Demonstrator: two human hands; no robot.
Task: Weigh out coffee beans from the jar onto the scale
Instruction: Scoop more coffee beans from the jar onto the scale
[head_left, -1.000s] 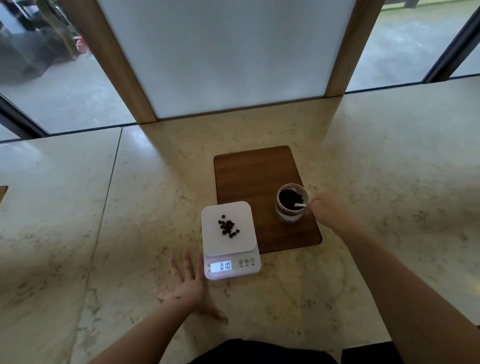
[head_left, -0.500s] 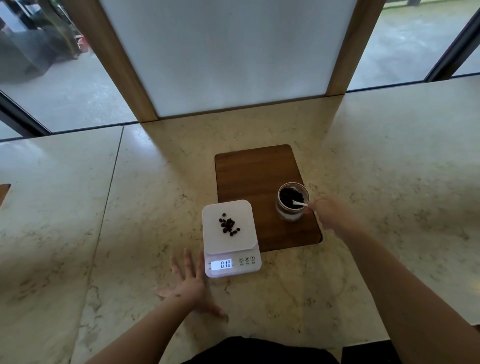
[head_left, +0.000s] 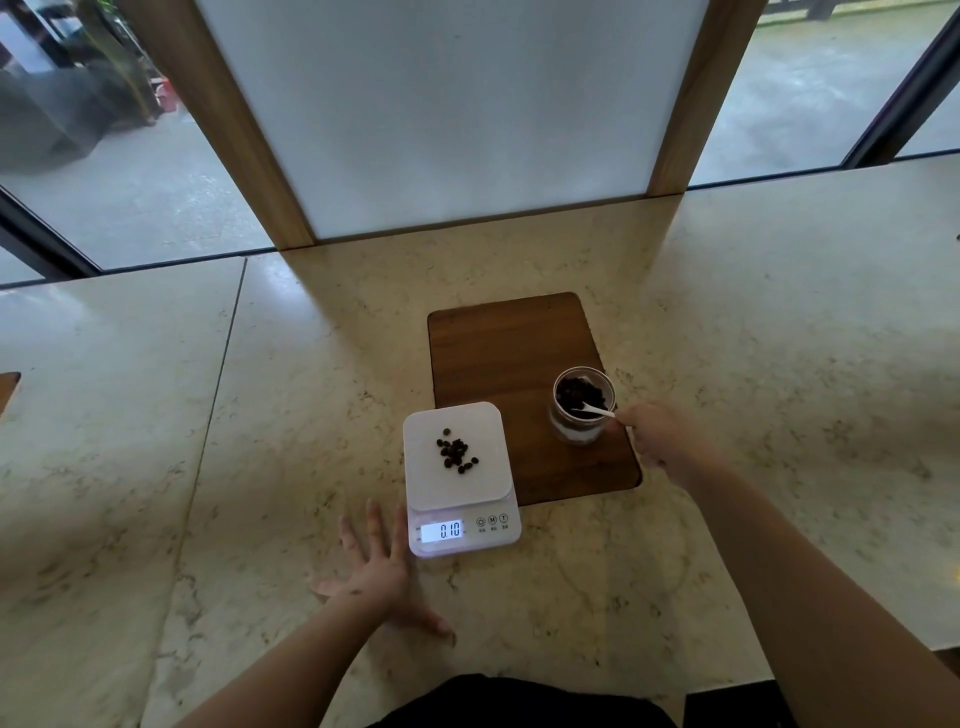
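A white digital scale (head_left: 460, 480) sits on the marble counter, its display reading 0.10, with a small heap of coffee beans (head_left: 456, 453) on its platform. To its right a clear glass jar (head_left: 581, 413) of dark beans stands on a wooden board (head_left: 511, 345). My right hand (head_left: 657, 436) pinches the handle of a small white spoon (head_left: 597, 410) whose bowl dips into the jar's beans. Flat on the counter, just left of the scale's front corner, lies my left hand (head_left: 376, 569) with its fingers spread.
The marble counter (head_left: 779, 364) runs wide to both sides. A frosted panel (head_left: 441, 114) in a wooden frame rises behind the board, with windows on either side. A brown wooden edge (head_left: 8, 389) shows at the far left.
The spoon's bowl has shifted slightly inside the jar as my right hand moved a little. My left hand, the scale and its reading are the same.
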